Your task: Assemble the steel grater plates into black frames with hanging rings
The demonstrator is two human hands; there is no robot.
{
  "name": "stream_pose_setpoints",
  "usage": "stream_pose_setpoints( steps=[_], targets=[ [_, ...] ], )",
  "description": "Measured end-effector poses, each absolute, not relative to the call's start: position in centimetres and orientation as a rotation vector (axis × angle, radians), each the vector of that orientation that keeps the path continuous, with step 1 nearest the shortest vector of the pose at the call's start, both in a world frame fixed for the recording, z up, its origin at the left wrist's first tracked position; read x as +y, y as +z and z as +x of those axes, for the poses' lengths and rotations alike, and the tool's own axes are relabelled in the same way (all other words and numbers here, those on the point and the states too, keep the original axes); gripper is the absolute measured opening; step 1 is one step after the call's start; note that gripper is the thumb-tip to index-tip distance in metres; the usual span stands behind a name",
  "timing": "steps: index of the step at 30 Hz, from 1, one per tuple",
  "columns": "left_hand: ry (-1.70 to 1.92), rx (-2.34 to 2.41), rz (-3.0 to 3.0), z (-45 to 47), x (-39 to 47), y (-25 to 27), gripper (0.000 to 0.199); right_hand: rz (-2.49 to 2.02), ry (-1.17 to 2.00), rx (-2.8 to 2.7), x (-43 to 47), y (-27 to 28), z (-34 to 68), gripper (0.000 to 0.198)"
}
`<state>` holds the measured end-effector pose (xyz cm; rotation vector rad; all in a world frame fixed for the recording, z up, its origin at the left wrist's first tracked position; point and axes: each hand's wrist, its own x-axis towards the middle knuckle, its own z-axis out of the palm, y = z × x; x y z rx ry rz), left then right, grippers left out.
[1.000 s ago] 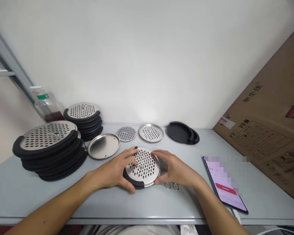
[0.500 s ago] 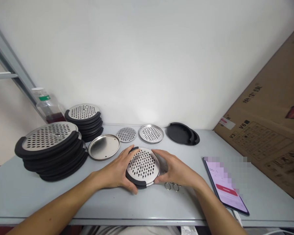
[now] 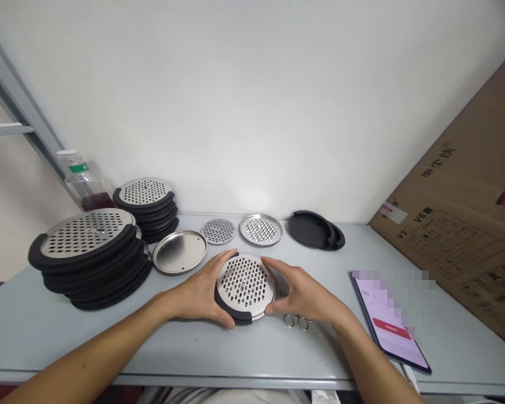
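On the table in front of me lies a round perforated metal plate point(image 3: 246, 283), with a black C-shaped rim point(image 3: 231, 315) around its left and lower edge. My left hand point(image 3: 204, 290) wraps the rim's left side, thumb near the front and fingers at the back. From the right, my right hand point(image 3: 297, 290) grips the plate's bare metal edge between thumb and fingers. Several small metal rings point(image 3: 303, 322) lie just beside the right hand, partly hidden by it. A shallow metal dish point(image 3: 180, 252) rests behind my left hand.
Two stacks of black-rimmed perforated plates point(image 3: 90, 233) stand at the left, near a bottle point(image 3: 88, 185). Along the wall lie a flat perforated disc point(image 3: 217, 231), a rimmed perforated disc point(image 3: 261, 230) and black holders point(image 3: 313, 230). A phone point(image 3: 389, 322) and a large carton point(image 3: 458, 224) occupy the right.
My left fingers have shifted slightly outward along the black rim, showing more of the plate's left edge. The right hand keeps its hold. The view has shifted a little.
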<state>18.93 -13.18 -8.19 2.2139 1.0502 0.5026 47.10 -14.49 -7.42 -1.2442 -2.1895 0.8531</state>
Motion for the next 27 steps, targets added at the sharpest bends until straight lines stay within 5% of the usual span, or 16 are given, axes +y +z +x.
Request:
stream_pose_setpoints(
  steps=[13,27],
  targets=[
    [0.503,1.029,2.236,19.0,-13.0,-8.4,0.13,-1.21,0.869,-2.185,-14.8,-6.5,46.3,0.091],
    [0.267,0.951,2.488,18.8,-13.7,-7.6,0.104,-1.27,0.826,-2.3,-14.9,-8.0,46.9,0.094]
  ],
)
